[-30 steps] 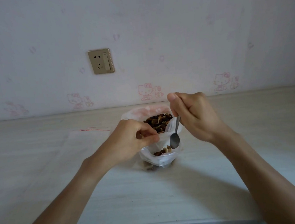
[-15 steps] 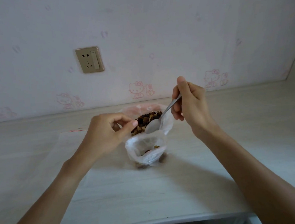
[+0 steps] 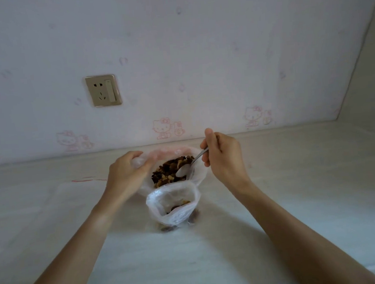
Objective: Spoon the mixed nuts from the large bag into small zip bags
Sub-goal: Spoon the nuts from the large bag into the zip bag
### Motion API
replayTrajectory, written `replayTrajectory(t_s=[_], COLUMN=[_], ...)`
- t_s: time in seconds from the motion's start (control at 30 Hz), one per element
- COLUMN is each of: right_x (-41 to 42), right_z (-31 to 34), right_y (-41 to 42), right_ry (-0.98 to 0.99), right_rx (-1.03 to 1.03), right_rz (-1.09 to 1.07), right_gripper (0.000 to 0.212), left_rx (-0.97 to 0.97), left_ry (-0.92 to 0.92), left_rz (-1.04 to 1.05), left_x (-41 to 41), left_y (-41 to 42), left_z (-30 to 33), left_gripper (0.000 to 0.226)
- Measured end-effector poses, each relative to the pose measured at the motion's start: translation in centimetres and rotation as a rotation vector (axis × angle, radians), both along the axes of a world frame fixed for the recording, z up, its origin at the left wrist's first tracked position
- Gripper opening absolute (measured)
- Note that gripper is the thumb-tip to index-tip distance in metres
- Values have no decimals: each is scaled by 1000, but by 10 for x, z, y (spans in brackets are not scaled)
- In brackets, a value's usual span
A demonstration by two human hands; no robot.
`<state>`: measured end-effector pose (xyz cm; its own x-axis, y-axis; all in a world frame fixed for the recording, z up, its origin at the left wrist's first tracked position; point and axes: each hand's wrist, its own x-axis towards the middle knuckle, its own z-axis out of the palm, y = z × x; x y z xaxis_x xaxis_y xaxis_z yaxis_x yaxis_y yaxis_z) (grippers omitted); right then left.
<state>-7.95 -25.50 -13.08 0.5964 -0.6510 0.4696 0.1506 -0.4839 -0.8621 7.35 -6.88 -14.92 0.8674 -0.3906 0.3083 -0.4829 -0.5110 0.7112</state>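
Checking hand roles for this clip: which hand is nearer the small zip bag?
Left, narrowly. The left hand grips the large bag's rim, up-left of the small zip bag. The right hand holds the spoon farther up-right.

1. No word, brand name or number can be read anywhere in the view.
2. The wall [image 3: 197, 51] carries faint pink printed cartoon cat figures [image 3: 163, 128] in a row just above the tabletop [image 3: 297, 178]; they are pictures only, with no lettering that can be made out.
3. The wall socket [image 3: 103, 90] shows slot openings and a switch, with no marking that can be read.
4. The large bag [image 3: 198, 174] and the small zip bag [image 3: 176, 214] are clear plastic with no print that can be made out.
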Motion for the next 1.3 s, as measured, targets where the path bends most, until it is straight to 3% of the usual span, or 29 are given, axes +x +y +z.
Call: replayTrajectory(t_s=[0.2, 0.53, 0.63, 0.83, 1.3], right_x=[4, 1, -1, 2, 2], right_z=[-6, -3, -1, -2, -11], right_y=[-1, 7, 6, 4, 7], right_ry=[47, 170, 195, 187, 280], right_rx=[-126, 108, 109, 116, 401], right_rz=[-16, 293, 299, 259, 397], right_gripper=[47, 33, 30, 28, 28], left_rx=[-60, -230, -271, -328, -389], left_ry=[-102, -158, -162, -147, 17], left_rz=[21, -18, -42, -62, -124], left_x=[-4, -8, -11, -14, -15], left_y=[-4, -7, -8, -9, -15], left_z=[-16, -23, -23, -20, -17], left_gripper=[33, 11, 6, 9, 18])
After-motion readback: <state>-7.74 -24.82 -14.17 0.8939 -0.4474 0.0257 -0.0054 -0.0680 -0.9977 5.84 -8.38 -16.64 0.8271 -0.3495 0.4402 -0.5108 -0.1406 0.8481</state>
